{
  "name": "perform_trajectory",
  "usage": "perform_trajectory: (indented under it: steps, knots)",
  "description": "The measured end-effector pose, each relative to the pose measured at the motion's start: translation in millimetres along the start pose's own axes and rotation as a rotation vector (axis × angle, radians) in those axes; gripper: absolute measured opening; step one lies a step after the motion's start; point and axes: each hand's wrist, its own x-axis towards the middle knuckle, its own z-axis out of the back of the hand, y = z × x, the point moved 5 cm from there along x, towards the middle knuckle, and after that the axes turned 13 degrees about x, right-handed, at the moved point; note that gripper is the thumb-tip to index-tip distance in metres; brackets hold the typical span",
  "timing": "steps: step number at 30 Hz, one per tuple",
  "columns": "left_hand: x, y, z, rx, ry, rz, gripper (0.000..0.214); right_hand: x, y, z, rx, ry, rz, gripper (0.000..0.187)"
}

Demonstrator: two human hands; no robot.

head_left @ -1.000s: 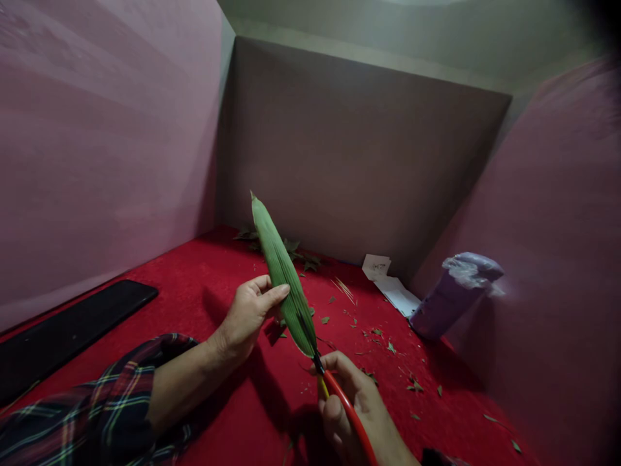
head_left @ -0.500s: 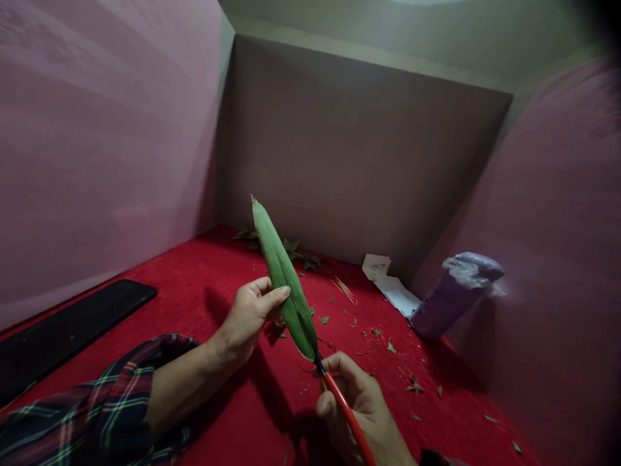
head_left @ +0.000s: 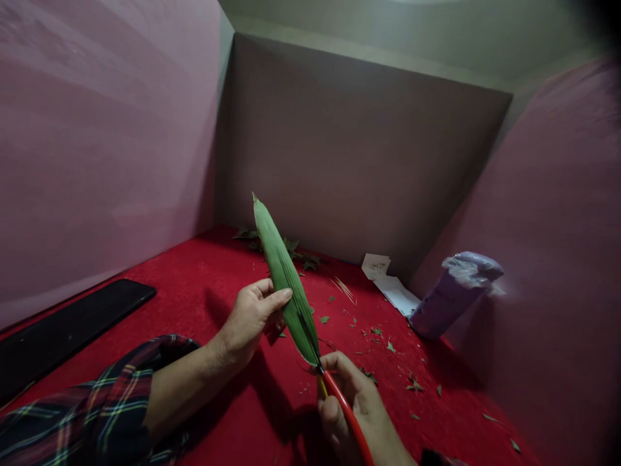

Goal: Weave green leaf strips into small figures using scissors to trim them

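A long green leaf (head_left: 281, 265) with fine lengthwise veins is raised above the red cloth, its narrow tip pointing up and away. My left hand (head_left: 255, 314) pinches its left edge near the middle, thumb on top and fingers partly hidden behind. My right hand (head_left: 356, 401) is closed around red-handled scissors (head_left: 343, 408). The dark blades lie at the leaf's lower end, one of them over its face; how far they are apart is hard to tell.
Leaf scraps (head_left: 376, 331) are scattered over the red cloth (head_left: 179, 275). Thin sticks (head_left: 344, 290), leafy sprigs (head_left: 305, 259) and white papers (head_left: 395, 294) lie toward the back. A purple plastic-wrapped pack (head_left: 449, 298) leans at right, and a black slab (head_left: 72, 336) lies at left.
The leaf and my left hand have shifted very slightly to the right. My right thumb has moved a little on the scissors, whose handle sits at a slightly different angle.
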Motion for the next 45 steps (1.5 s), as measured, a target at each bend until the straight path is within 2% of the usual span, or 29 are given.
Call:
perform_trajectory:
  steps: [9, 14, 27, 31, 35, 42, 45]
  knots:
    - [-4, -1, -3.4, 0.046, 0.014, 0.005, 0.021, 3, -3, 0, 0.101, -0.001, 0.023, 0.047]
    - [-5, -1, -5.4, 0.057, 0.028, 0.017, 0.021, 4, -5, 2, 0.124, -0.091, 0.028, 0.044]
    - [-8, -4, -6.7, 0.041, -0.003, 0.031, 0.022, -1, 8, -6, -0.003, -0.055, 0.042, 0.052]
    - [-8, -3, -6.5, 0.073, 0.019, 0.036, 0.022, -1, 4, -7, 0.022, -0.034, 0.034, 0.054]
    - [-7, -2, -6.5, 0.070, 0.032, 0.047, 0.022, 0, 1, -4, 0.038, -0.065, 0.036, 0.057]
    - [-7, -1, -7.9, 0.053, 0.052, 0.048, 0.021, 1, 5, -6, 0.201, -0.100, -0.019, 0.061]
    - [-6, -1, -7.8, 0.053, 0.055, 0.046, 0.021, 1, 7, -5, 0.178, -0.144, -0.023, 0.061]
